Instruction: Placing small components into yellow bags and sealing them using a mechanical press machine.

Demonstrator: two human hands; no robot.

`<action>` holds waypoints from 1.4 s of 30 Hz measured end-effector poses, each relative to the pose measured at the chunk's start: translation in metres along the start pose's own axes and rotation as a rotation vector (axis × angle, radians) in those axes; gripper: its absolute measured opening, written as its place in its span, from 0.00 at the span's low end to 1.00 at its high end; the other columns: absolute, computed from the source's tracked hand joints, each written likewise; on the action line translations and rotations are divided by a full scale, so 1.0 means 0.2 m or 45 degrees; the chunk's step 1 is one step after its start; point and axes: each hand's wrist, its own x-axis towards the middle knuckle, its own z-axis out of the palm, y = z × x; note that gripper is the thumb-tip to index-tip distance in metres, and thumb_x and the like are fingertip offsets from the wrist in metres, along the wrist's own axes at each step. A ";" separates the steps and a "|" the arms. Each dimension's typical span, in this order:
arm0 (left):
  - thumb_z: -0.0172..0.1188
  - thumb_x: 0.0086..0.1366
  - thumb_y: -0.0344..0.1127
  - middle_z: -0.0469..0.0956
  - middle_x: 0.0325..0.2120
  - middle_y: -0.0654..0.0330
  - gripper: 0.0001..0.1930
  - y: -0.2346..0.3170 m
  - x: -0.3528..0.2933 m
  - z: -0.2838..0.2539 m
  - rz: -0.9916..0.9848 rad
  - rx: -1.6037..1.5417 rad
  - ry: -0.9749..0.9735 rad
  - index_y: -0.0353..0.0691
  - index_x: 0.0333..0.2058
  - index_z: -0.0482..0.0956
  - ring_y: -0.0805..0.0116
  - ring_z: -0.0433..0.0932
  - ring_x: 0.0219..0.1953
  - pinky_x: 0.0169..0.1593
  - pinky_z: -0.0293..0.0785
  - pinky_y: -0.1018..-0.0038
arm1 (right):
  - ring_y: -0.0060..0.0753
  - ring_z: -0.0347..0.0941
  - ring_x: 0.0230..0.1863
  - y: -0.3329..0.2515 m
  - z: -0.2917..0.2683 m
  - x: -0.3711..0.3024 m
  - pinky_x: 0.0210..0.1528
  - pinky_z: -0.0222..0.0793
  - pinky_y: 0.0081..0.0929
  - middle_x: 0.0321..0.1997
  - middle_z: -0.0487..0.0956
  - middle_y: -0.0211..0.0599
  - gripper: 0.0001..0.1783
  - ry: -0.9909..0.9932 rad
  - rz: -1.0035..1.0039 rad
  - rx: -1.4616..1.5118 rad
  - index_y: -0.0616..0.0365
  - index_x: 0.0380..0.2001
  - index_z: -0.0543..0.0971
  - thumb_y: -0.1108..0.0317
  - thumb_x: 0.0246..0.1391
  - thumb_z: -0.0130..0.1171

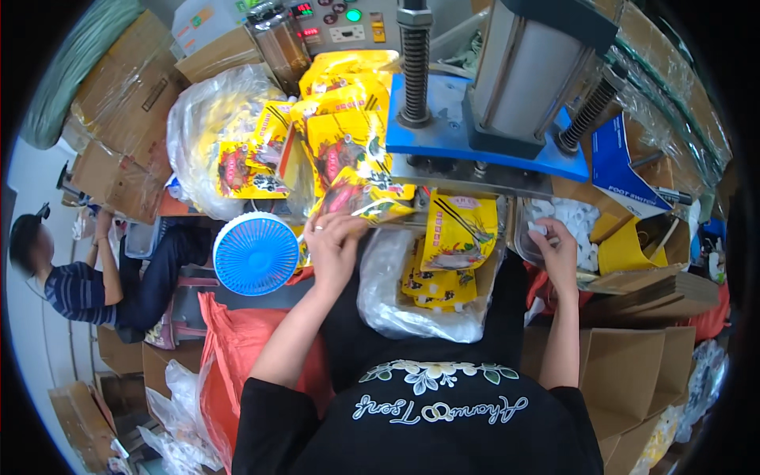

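Note:
My left hand (334, 244) is closed at the lower edge of a shiny yellow printed pouch (360, 196), its fingertips slightly smeared. My right hand (559, 252) pinches a small white plastic piece (537, 229) over a clear tub. More loose white plastic pieces (576, 222) lie heaped beside that hand. Between my hands, a yellow pouch (461, 229) hangs below the press's front edge. Under it, an open box lined with clear plastic (384, 297) rests near my lap with several yellow pouches inside. A stack of yellow pouches (340, 131) lies beyond my left hand.
A blue press (475, 134) with springs and a grey cylinder stands ahead. Left are a blue-and-white fan (256, 253) and a clear bag of pouches (210, 119). Cardboard boxes (633, 368) stand right. Another person (83, 277) sits far left.

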 end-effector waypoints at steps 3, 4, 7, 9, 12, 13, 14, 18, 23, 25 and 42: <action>0.64 0.55 0.21 0.80 0.29 0.60 0.06 0.12 -0.02 -0.02 -0.291 -0.620 -0.015 0.35 0.33 0.82 0.75 0.76 0.33 0.36 0.70 0.79 | 0.23 0.70 0.29 -0.20 0.01 -0.01 0.32 0.67 0.22 0.31 0.78 0.33 0.11 -0.077 0.071 0.092 0.61 0.39 0.80 0.71 0.50 0.64; 0.65 0.55 0.22 0.80 0.29 0.62 0.06 0.14 -0.05 0.01 -0.389 -0.752 -0.113 0.34 0.34 0.82 0.78 0.75 0.33 0.35 0.69 0.80 | 0.21 0.70 0.30 -0.28 0.04 -0.02 0.33 0.66 0.21 0.29 0.77 0.30 0.11 -0.102 -0.007 0.149 0.60 0.39 0.80 0.71 0.51 0.64; 0.65 0.56 0.23 0.80 0.29 0.65 0.07 0.20 -0.13 0.10 -0.528 -0.781 -0.309 0.32 0.35 0.82 0.81 0.75 0.32 0.38 0.71 0.81 | 0.26 0.71 0.31 -0.49 0.10 -0.06 0.35 0.67 0.22 0.28 0.77 0.32 0.12 -0.266 -0.216 0.137 0.59 0.39 0.81 0.70 0.50 0.64; 0.66 0.56 0.25 0.81 0.28 0.62 0.07 0.24 -0.19 0.14 -0.452 -0.685 -0.396 0.31 0.34 0.82 0.80 0.75 0.32 0.38 0.71 0.81 | 0.33 0.72 0.31 -0.54 0.12 -0.06 0.37 0.69 0.26 0.32 0.80 0.37 0.12 -0.468 -0.486 -0.071 0.59 0.38 0.82 0.68 0.49 0.65; 0.64 0.60 0.31 0.80 0.26 0.62 0.08 0.31 -0.24 0.16 -0.474 -0.890 -0.631 0.30 0.35 0.82 0.81 0.74 0.31 0.36 0.70 0.81 | 0.40 0.75 0.34 -0.56 0.17 -0.08 0.41 0.71 0.31 0.35 0.82 0.40 0.12 -0.639 -0.521 -0.071 0.59 0.37 0.82 0.67 0.48 0.65; 0.64 0.60 0.31 0.80 0.26 0.62 0.08 0.31 -0.25 0.18 -0.470 -0.887 -0.625 0.30 0.35 0.82 0.81 0.74 0.31 0.36 0.70 0.81 | 0.41 0.75 0.36 -0.55 0.18 -0.08 0.43 0.71 0.33 0.35 0.82 0.40 0.12 -0.758 -0.430 0.016 0.59 0.37 0.82 0.66 0.49 0.65; 0.62 0.61 0.31 0.80 0.25 0.62 0.09 0.29 -0.26 0.21 -0.467 -0.904 -0.655 0.30 0.34 0.82 0.81 0.74 0.28 0.33 0.70 0.80 | 0.37 0.77 0.38 -0.52 0.18 -0.07 0.45 0.72 0.29 0.35 0.82 0.39 0.15 -0.817 -0.372 0.041 0.59 0.41 0.81 0.67 0.49 0.64; 0.61 0.63 0.38 0.80 0.23 0.61 0.14 0.31 -0.18 0.31 -0.622 -0.894 -0.670 0.27 0.32 0.81 0.83 0.72 0.25 0.29 0.69 0.79 | 0.24 0.77 0.39 -0.42 0.18 -0.04 0.43 0.72 0.23 0.37 0.82 0.36 0.21 -0.585 -0.136 0.291 0.61 0.50 0.77 0.69 0.52 0.63; 0.61 0.63 0.38 0.82 0.26 0.58 0.16 0.41 0.01 0.41 -1.045 -1.456 -0.430 0.25 0.32 0.81 0.77 0.77 0.26 0.30 0.72 0.79 | 0.40 0.80 0.38 -0.27 0.01 0.06 0.40 0.73 0.31 0.37 0.82 0.45 0.20 -0.024 -0.071 -0.235 0.60 0.46 0.78 0.60 0.53 0.63; 0.61 0.63 0.37 0.82 0.27 0.58 0.15 0.44 0.06 0.43 -1.103 -1.552 -0.420 0.25 0.32 0.81 0.76 0.78 0.27 0.31 0.72 0.79 | 0.44 0.79 0.39 -0.16 -0.04 0.08 0.39 0.73 0.35 0.40 0.81 0.44 0.16 0.013 -0.064 -0.367 0.59 0.42 0.80 0.62 0.53 0.61; 0.63 0.55 0.31 0.81 0.41 0.58 0.08 0.00 0.00 0.05 0.025 0.123 0.087 0.42 0.35 0.84 0.58 0.75 0.50 0.64 0.52 0.56 | 0.24 0.72 0.31 -0.06 0.05 0.01 0.36 0.68 0.23 0.32 0.77 0.32 0.11 -0.010 0.111 0.222 0.61 0.40 0.78 0.74 0.52 0.60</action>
